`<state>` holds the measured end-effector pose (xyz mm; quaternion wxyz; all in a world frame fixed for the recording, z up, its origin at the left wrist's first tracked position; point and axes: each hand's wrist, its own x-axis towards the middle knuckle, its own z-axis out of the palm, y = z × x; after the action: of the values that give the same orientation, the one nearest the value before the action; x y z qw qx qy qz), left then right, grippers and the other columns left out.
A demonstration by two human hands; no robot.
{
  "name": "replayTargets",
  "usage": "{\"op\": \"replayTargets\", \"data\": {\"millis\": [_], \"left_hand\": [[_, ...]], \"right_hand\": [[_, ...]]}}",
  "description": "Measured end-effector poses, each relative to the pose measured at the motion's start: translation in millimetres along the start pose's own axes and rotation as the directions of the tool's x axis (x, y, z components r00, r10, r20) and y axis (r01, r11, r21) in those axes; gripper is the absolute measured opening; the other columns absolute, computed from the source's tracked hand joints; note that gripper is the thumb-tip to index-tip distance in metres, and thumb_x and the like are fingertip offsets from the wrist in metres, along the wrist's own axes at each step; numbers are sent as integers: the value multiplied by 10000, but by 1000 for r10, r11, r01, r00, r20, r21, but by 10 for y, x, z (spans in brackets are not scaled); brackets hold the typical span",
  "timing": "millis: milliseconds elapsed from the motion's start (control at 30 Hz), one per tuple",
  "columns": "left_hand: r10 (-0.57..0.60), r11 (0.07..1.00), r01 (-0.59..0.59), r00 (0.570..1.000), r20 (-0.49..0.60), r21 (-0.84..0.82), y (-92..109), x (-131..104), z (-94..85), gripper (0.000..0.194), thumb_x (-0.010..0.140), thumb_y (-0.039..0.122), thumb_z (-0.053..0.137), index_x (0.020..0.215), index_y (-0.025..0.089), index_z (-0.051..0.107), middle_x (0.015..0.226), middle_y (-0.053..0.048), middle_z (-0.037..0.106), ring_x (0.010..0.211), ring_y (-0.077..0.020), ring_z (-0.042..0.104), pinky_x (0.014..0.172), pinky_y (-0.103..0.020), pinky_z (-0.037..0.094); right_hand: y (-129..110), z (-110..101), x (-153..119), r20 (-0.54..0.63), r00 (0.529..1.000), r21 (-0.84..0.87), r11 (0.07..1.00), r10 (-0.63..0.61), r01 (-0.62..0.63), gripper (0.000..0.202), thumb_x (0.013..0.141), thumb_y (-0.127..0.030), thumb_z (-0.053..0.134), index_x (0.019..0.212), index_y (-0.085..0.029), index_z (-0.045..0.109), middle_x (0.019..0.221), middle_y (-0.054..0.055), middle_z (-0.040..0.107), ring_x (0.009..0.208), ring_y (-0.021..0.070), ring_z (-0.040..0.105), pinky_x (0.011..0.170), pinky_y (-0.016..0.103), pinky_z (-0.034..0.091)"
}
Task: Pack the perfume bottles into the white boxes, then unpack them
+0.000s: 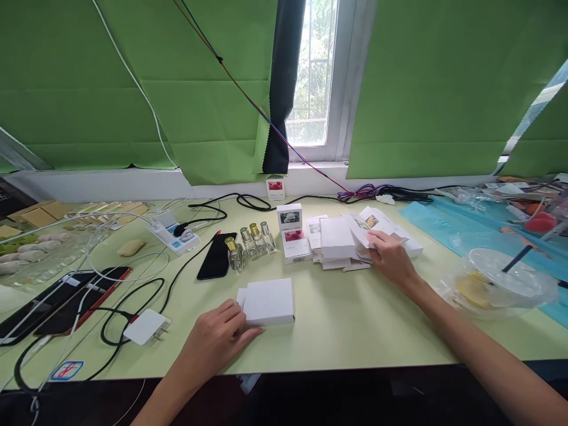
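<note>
A small white box [268,302] lies flat near the front of the table, with a flap sticking out at its left end. My left hand [222,328] has its fingers curled at that end against the flap, the thumb along the front side. Farther right, my right hand [390,254] pinches a flattened white carton [360,228] at the pile of folded cartons [338,238]. Left of the pile, a printed box [290,218] with a white flower picture stands behind a lying box [296,245] with a red flower picture.
Several glass perfume bottles [255,241] stand beside a black phone [213,260]. Cables, a white charger [148,326] and a power strip [175,234] spread over the left. A lidded plastic cup [488,281] in a clear bag stands by my right forearm, near blue plastic sheeting [457,228].
</note>
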<state>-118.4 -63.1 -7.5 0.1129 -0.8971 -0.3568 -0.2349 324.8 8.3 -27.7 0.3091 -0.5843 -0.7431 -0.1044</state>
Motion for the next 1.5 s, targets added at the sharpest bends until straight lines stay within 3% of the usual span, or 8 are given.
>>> {"op": "replayTargets", "data": {"millis": [233, 467, 567, 767, 900, 1067, 1233, 1500], "left_hand": [[-27, 1000, 26, 998, -51, -15, -35, 82, -54, 375, 973, 374, 643, 647, 212, 552, 625, -3, 597, 605, -158, 531, 540, -276, 376], [-159, 987, 155, 980, -117, -39, -65, 202, -114, 375, 1004, 333, 581, 653, 201, 590, 614, -5, 597, 577, -139, 548, 567, -263, 404], [-276, 955, 256, 952, -135, -151, -39, 251, -67, 298, 1007, 296, 548, 757, 189, 668, 745, -42, 682, 655, -150, 619, 578, -248, 453], [-335, 880, 361, 932, 136, -307, 1, 284, 6, 297, 938, 437, 638, 1132, 231, 732, 1140, -91, 710, 975, -236, 714, 829, -318, 595], [-487, 815, 536, 839, 242, -218, 158, 358, 78, 442, 847, 598, 690, 1063, 220, 763, 1067, -99, 748, 1011, -309, 715, 863, -394, 595], [-529, 834, 551, 817, 228, -37, 478, 495, 185, 402, 895, 558, 626, 1122, 250, 749, 997, -91, 771, 1051, -358, 662, 924, -478, 523], [-555, 818, 575, 798, 234, -24, 534, 453, 198, 472, 896, 612, 582, 1136, 231, 724, 1072, -125, 718, 1079, -376, 583, 902, -499, 505], [-631, 761, 649, 744, 222, -12, 342, 321, 197, 535, 871, 641, 569, 1148, 193, 658, 1006, -114, 548, 989, -339, 529, 876, -507, 514]], "right_hand": [[-41, -46, -6, 159, 982, 137, 987, -100, 78, 302, 921, -149, 481, 1134, -179, 692, 1324, 199, 691, 1261, 369, 644, 1025, 533, 539], [-181, -246, 59, 68, 997, 122, 992, -39, 30, 509, 944, -369, 593, 1414, -183, 526, 1459, 225, 586, 1423, 408, 485, 1125, 627, 412], [-391, -370, 72, 43, 997, 66, 996, -62, 59, 560, 930, -297, 588, 1467, -198, 461, 1596, 217, 426, 1512, 419, 345, 1169, 682, 313], [-1134, -455, -17, -320, 929, 320, 901, -188, 293, 422, 948, -105, 511, 1340, -260, 526, 1288, 144, 626, 1278, 307, 595, 1038, 529, 524], [-1563, -280, -10, -59, 933, 481, 809, -354, 337, 517, 989, -229, 583, 1476, -200, 411, 1417, 180, 563, 1366, 299, 528, 1105, 482, 506], [-1836, -42, 148, 245, 812, 425, 811, -530, 402, 478, 1007, -259, 585, 1444, -122, 447, 1384, 213, 615, 1303, 318, 584, 1057, 462, 505], [-1870, 22, 146, 438, 807, 252, 916, -396, 312, 288, 918, -20, 506, 1171, -132, 588, 1019, 113, 754, 853, 243, 720, 734, 330, 485], [-1713, -151, -55, 580, 806, 87, 993, -120, 86, 219, 952, 12, 427, 1060, -124, 560, 838, 83, 742, 691, 190, 681, 564, 287, 265]]}}
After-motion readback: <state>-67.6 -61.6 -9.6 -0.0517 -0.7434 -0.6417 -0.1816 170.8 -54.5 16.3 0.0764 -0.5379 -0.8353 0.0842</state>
